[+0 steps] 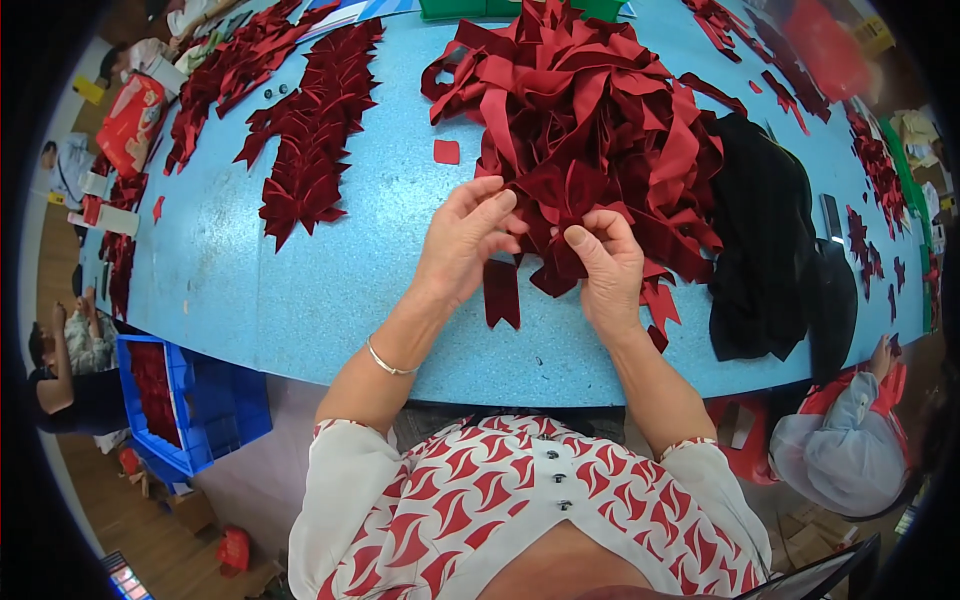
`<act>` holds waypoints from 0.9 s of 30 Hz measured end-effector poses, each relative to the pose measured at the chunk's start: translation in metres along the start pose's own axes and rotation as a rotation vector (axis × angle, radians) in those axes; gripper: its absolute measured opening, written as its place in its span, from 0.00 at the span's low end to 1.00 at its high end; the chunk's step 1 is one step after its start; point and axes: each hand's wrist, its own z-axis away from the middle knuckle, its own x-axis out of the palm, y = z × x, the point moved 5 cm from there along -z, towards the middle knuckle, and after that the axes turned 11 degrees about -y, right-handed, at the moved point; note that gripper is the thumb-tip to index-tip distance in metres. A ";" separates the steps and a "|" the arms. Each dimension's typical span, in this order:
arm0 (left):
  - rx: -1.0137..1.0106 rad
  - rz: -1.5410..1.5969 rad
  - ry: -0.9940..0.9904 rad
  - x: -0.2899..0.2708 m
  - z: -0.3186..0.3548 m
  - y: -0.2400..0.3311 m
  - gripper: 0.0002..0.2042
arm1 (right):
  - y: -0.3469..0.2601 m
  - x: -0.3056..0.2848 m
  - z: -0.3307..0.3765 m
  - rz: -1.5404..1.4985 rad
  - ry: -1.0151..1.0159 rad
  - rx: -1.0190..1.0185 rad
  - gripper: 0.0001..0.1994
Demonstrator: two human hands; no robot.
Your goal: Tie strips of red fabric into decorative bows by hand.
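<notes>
A dark red velvet ribbon bow (566, 200) is between my hands, in front of a big heap of red ribbons (590, 100). With thumb and forefinger, my right hand (612, 268) pinches the bow near its middle. At the bow's left loop, my left hand (462, 238) has thumb and forefinger tips together on the loop's edge, the other fingers loosely curled. A notched ribbon tail (502, 295) lies on the table below the left fingers. The bow's middle is partly hidden by the right fingers.
The blue table (400, 340) carries a row of stacked red bows (310, 150) at left and black cloth (755, 240) at right. A small red square (446, 152) lies near the heap. Blue crates (190, 400) stand at lower left. Another person (845, 440) sits at right.
</notes>
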 end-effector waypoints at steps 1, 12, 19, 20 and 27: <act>0.057 -0.036 0.054 -0.003 0.001 0.005 0.13 | 0.001 0.000 0.001 -0.003 0.001 0.000 0.08; 0.103 -0.215 -0.281 0.019 -0.002 -0.002 0.23 | -0.002 0.002 -0.006 -0.036 -0.114 0.068 0.10; 0.081 -0.241 -0.311 0.034 -0.015 -0.009 0.33 | 0.000 -0.020 -0.019 -0.187 -0.203 0.184 0.08; 0.030 -0.269 -0.355 0.033 -0.016 -0.014 0.35 | 0.001 -0.022 -0.020 -0.230 -0.215 0.234 0.07; -0.133 -0.451 -0.358 0.041 -0.028 -0.035 0.25 | 0.003 -0.049 -0.031 -0.195 -0.212 0.164 0.12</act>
